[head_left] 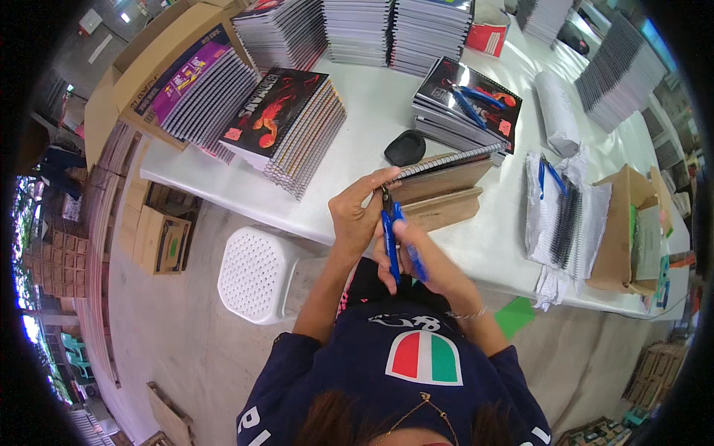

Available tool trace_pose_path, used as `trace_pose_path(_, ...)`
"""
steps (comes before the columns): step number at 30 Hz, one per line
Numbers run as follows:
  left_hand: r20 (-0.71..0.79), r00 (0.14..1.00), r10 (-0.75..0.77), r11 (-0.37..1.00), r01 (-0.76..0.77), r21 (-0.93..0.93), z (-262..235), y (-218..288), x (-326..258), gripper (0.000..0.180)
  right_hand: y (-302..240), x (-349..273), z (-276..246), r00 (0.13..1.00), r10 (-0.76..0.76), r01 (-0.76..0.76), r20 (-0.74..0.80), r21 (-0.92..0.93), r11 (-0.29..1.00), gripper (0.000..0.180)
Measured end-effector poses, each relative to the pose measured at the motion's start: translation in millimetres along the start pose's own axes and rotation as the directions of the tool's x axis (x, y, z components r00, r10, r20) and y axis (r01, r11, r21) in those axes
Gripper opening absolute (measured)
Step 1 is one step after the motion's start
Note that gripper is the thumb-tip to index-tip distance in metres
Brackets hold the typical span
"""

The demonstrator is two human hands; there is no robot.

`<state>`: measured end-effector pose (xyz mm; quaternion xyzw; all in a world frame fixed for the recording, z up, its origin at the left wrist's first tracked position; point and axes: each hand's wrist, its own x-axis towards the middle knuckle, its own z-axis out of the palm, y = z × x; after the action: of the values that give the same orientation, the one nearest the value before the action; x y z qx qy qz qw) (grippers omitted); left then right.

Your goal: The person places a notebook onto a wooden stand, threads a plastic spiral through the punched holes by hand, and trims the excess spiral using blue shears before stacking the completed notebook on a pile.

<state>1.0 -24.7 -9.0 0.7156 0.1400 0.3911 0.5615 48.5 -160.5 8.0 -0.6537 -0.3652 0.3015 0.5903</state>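
My dark blue shirt [416, 357] with its red, white and green patch sits closest below the camera, and my forearms rise from it toward the white table [357, 104].

From the head view, my right hand [435, 260] wraps its fingers shut around the blue handles of a pair of pliers [392, 238], whose dark nose points up at the wire spine of a spiral notebook [446, 175]. My left hand [361, 212] pinches that notebook's near corner, thumb stretched along the edge, right beside the plier tips. The notebook stands tilted on its edge at the table's front rim, above a brown wooden block [442, 210].

The risk I see is my left thumb: it lies so near the nose that a slip could nip it. The notebook is only propped, so a hard squeeze could twist it from my pinch and drop it off the rim toward the white stool [256, 271]. A bad bite might also bend the coil crooked. A black oval object [405, 147] and stacked notebooks [286, 123] lie behind.
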Motion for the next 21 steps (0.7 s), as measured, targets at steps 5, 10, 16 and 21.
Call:
trace_pose_path(5, -0.020, 0.992, 0.123, 0.978, -0.118, 0.171, 2.4, 5.8, 5.6, 0.028, 14.6, 2.7, -28.1, 0.898, 0.105, -0.339, 0.427, 0.518, 0.785, 0.038)
trace_pose_path(10, 0.008, 0.996, 0.085, 0.952, -0.084, 0.295, -3.3, 17.9, 6.6, 0.026, 56.8, -35.0, -81.5, 0.925, -0.102, -0.108, -0.365, -0.512, 0.852, 0.045)
trace_pose_path(16, -0.165, 0.967, 0.193, 0.908, -0.112, 0.403, -30.7, 49.5, 37.7, 0.024, 102.9, -64.3, -138.9, 0.828, -0.238, -0.332, -0.507, -0.786, 0.522, 0.048)
trace_pose_path(21, -0.407, 0.896, 0.180, 0.961, -0.072, 0.268, -122.6, 58.0, 102.1, 0.023, 102.4, -63.0, -131.3, 0.818, -0.264, -0.362, -0.510, -0.814, 0.454, 0.044)
